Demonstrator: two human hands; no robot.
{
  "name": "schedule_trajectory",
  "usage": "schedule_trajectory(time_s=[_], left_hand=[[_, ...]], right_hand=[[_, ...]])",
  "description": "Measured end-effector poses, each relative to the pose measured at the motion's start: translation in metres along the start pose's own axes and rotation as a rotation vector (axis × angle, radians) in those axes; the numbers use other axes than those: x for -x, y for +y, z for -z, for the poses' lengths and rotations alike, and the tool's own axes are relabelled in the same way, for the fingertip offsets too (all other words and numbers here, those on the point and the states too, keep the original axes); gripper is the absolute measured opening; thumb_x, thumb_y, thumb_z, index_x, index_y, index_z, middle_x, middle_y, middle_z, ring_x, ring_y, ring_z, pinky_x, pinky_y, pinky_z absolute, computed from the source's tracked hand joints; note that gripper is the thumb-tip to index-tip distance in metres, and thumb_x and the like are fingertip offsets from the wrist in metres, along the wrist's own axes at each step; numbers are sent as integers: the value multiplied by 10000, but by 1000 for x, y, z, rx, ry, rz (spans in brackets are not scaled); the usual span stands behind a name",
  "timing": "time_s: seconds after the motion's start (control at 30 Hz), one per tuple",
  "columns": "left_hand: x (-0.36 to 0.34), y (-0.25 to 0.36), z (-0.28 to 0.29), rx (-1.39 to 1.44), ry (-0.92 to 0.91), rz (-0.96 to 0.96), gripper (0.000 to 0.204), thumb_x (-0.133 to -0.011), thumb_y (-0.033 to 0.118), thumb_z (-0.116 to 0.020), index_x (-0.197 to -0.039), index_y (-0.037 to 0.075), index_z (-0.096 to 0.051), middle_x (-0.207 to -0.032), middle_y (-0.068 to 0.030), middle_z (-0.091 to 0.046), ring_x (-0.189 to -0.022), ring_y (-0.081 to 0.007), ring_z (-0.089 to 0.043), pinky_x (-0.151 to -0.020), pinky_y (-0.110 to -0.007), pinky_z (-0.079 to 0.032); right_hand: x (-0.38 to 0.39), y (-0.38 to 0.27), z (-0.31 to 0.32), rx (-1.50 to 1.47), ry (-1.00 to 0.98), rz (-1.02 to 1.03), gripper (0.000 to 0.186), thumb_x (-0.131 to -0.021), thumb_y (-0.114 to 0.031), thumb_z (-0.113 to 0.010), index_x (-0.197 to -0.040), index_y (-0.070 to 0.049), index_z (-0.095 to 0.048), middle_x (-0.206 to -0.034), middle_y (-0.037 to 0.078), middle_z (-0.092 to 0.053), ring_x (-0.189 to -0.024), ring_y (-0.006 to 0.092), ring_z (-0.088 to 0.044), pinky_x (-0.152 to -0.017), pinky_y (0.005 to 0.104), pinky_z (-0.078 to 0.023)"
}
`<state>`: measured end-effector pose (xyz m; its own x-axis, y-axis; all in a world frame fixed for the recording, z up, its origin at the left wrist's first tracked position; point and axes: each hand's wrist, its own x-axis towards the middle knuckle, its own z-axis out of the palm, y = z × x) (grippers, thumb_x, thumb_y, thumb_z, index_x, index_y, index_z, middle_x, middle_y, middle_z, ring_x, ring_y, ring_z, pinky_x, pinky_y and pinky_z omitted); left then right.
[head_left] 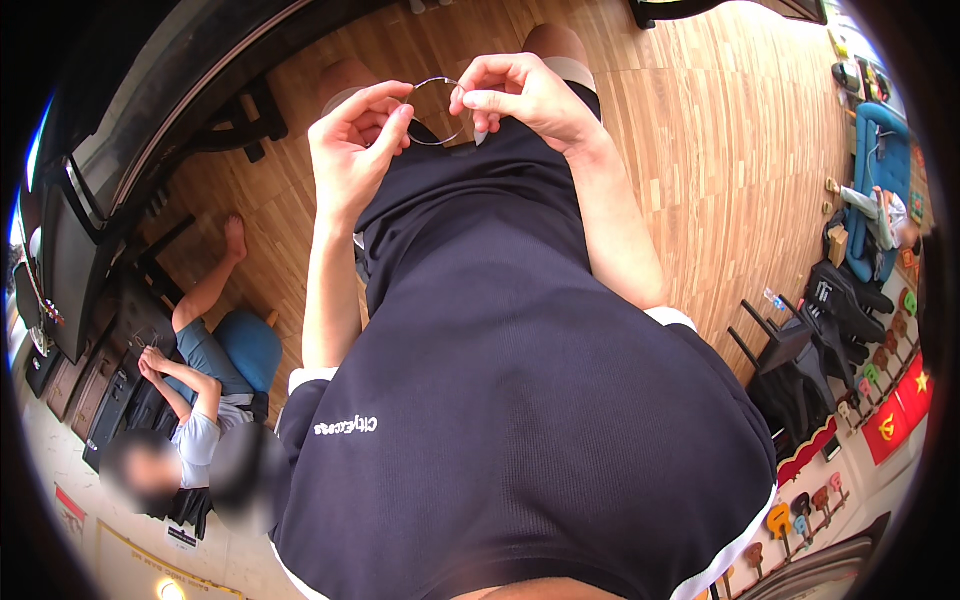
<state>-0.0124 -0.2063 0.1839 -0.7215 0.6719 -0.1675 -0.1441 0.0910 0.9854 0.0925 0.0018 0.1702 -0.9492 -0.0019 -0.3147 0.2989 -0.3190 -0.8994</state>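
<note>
A thin metal wire loop [435, 142] is held up over my lap, on dark shorts [460, 190]. My left hand [355, 145] pinches the loop's left side between thumb and fingers. On its right side, my right hand [515, 105] grips it with curled fingers. Just below the right fingertips is a small pale pointed piece [480, 136], too small to identify.
A wooden floor [700, 160] surrounds my legs. A large black glossy object [120, 110] spans the upper left. A seated person [200, 380] is at left, holding something thin. Another person [885, 210] occupies a blue couch [868, 140]; black chairs [775, 355] stand at right.
</note>
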Motion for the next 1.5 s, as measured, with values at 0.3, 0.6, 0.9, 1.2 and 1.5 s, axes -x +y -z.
schedule_trajectory(time_s=[0.3,0.6,0.9,1.2,1.5], left_hand=[[-2,1,0,-81,2,6,167,-886,-7,-681,-1050,-9,-712,-801,2,-633,-630,-42,-585,-562,-171,-459],[-3,2,-2,-6,-44,68,202,-907,29,-677,-1106,-2,-688,-850,1,-637,-677,-49,-585,-618,-179,-474],[-5,-2,-1,7,-39,99,186,-900,45,-691,-1076,-15,-681,-879,-34,-685,-732,-83,-653,-659,-204,-524],[-4,-3,2,18,4,81,131,-910,47,-678,-1019,-26,-677,-879,-52,-695,-741,-106,-672,-650,-213,-528],[-5,-2,5,50,22,-18,76,-936,59,-643,-951,-13,-662,-799,-32,-660,-669,-90,-624,-595,-212,-495]], right_hand=[[2,1,2,28,11,-9,111,-879,-92,-662,-957,-13,-673,-900,63,-697,-712,96,-635,-656,221,-515],[2,-6,-3,16,89,-3,104,-880,-121,-707,-921,-26,-695,-786,22,-673,-691,85,-623,-646,232,-515],[1,-5,0,-36,162,63,136,-901,-135,-692,-967,-16,-686,-850,47,-685,-705,96,-642,-652,248,-531],[0,-12,-7,43,265,144,142,-899,-97,-669,-1018,-22,-689,-885,44,-686,-735,94,-650,-688,251,-536],[75,-169,-93,290,-140,812,345,-779,69,-565,-1100,-20,-654,-800,31,-604,-658,76,-564,-624,223,-477]])
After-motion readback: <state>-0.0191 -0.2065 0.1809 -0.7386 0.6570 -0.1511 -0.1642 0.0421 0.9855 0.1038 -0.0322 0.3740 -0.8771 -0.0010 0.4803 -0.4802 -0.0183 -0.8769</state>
